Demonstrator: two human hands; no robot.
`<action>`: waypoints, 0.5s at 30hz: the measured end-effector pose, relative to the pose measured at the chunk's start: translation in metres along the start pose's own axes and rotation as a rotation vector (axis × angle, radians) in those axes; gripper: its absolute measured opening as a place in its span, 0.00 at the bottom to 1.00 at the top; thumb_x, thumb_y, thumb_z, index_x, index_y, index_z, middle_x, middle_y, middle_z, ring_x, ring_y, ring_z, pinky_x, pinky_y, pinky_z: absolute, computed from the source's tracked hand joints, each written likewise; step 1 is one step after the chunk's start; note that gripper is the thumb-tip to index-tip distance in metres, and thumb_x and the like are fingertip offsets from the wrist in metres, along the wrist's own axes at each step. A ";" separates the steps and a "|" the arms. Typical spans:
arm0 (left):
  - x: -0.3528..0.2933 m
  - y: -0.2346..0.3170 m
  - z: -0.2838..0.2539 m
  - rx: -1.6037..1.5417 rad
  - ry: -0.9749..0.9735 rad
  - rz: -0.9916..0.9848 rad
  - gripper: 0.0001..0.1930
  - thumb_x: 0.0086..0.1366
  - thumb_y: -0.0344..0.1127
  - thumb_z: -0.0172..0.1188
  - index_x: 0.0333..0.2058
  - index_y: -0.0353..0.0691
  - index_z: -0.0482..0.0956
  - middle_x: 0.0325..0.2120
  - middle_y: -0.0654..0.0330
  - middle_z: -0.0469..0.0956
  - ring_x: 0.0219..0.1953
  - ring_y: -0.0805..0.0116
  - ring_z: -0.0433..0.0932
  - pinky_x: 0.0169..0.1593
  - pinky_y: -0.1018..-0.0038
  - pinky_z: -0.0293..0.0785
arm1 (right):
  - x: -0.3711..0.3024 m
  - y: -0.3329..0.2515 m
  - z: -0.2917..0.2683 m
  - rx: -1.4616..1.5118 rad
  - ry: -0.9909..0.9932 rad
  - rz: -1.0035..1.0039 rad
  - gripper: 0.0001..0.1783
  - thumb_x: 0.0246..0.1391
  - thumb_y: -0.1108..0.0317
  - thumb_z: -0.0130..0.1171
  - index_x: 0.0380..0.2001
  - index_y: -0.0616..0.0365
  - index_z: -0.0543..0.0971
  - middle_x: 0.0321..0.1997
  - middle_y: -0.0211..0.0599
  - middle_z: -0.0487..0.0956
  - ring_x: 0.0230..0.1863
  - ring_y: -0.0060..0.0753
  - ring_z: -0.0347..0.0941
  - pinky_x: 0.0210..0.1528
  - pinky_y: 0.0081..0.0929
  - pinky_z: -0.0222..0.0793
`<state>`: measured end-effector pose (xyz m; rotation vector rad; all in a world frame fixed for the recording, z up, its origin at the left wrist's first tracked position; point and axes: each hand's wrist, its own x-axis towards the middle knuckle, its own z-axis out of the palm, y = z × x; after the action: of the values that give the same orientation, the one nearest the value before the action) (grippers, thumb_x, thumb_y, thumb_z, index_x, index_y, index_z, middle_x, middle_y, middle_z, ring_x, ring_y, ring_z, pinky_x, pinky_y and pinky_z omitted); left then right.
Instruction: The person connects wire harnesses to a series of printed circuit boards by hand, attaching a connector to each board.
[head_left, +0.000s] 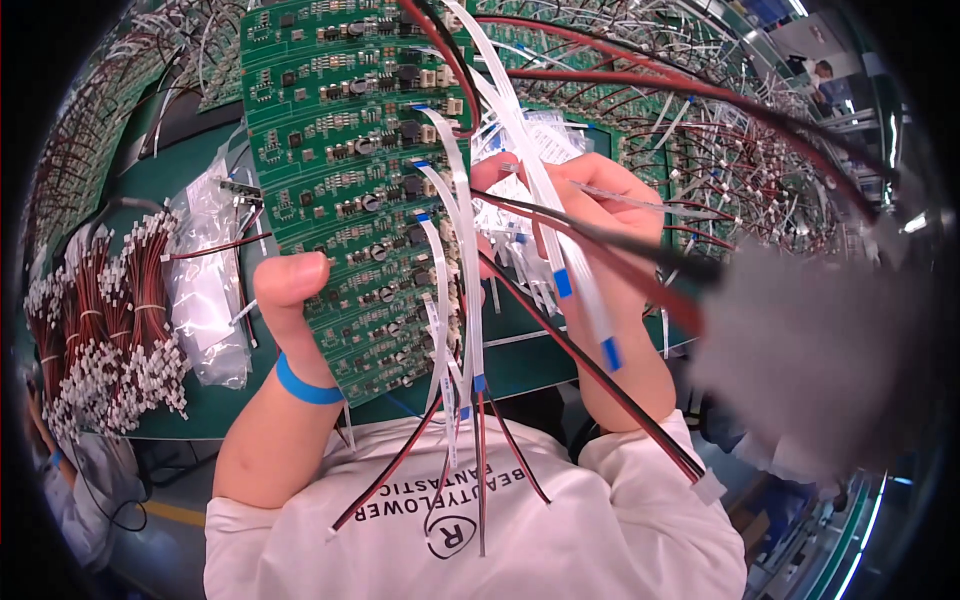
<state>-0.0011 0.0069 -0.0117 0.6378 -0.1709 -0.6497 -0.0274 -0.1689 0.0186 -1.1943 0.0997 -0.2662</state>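
Observation:
My left hand (290, 285) grips a panel of joined green circuit boards (350, 200), its thumb pressed on the left edge and the rest of the hand hidden beneath. White ribbon cables (443, 250) with blue ends and red-and-black wires (590, 365) hang from the connectors along the panel's right side. Beyond that side, my right hand (605, 205) is closed, its fingertips partly covered by cables. A pale flat ribbon cable (650, 203) comes out between its fingers. A white connector on red-and-black wires looms blurred at the right, close to the camera.
Bundles of red-and-black wires with white plugs (105, 320) lie on the green table (215, 405) at left, beside a clear plastic bag (210, 300). More wired circuit boards (690, 130) cover the far and right sides. Another person's arm (50, 440) shows at the far left.

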 end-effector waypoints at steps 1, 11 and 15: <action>-0.001 0.000 -0.002 0.000 0.000 -0.005 0.51 0.45 0.63 0.56 0.62 0.34 0.53 0.61 0.39 0.52 0.39 0.58 0.71 0.33 0.66 0.74 | 0.002 0.004 -0.003 -0.062 0.029 -0.009 0.07 0.48 0.70 0.63 0.22 0.62 0.79 0.23 0.32 0.80 0.14 0.10 0.61 0.16 0.11 0.52; -0.004 0.006 -0.007 -0.010 0.006 0.009 0.46 0.52 0.60 0.51 0.63 0.36 0.52 0.60 0.42 0.56 0.42 0.56 0.70 0.37 0.63 0.71 | -0.004 -0.004 0.004 -0.197 -0.106 -0.043 0.04 0.49 0.75 0.61 0.28 0.65 0.80 0.30 0.29 0.81 0.22 0.08 0.65 0.23 0.08 0.60; 0.001 0.013 0.013 -0.274 -0.077 -0.071 0.43 0.56 0.60 0.49 0.63 0.37 0.51 0.61 0.43 0.55 0.39 0.60 0.66 0.34 0.64 0.67 | 0.008 0.001 -0.007 -0.518 -0.170 -0.245 0.07 0.42 0.76 0.65 0.29 0.61 0.81 0.28 0.30 0.81 0.27 0.18 0.72 0.31 0.16 0.65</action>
<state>0.0016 0.0080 0.0070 0.3564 -0.1282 -0.7518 -0.0207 -0.1766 0.0155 -1.7428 -0.1368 -0.3650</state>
